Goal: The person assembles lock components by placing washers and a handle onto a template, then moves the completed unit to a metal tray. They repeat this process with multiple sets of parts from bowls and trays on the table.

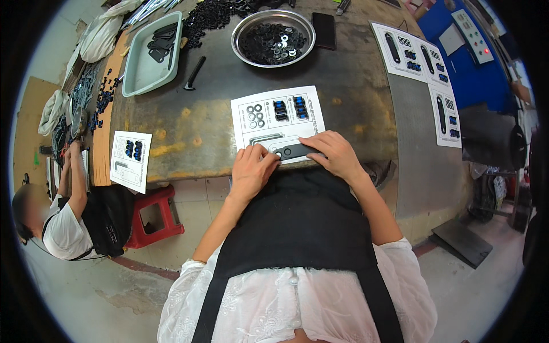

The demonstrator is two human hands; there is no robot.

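A white printed sheet lies at the table's near edge in front of me. Washers and two groups of black bolts with blue on their threads sit on its upper part. Lower down there are L-shaped hex keys. A flat black plate with holes lies along the sheet's lower part. My left hand is closed at the plate's left end, fingertips bunched beside a hole. My right hand grips the right end, its thumb at the near edge and its fingers over the top.
A metal bowl of washers and a dark phone stand farther back. Left are a pale tub with black plates, a black-handled hammer and another laid-out sheet. More sheets lie right. A co-worker works at left.
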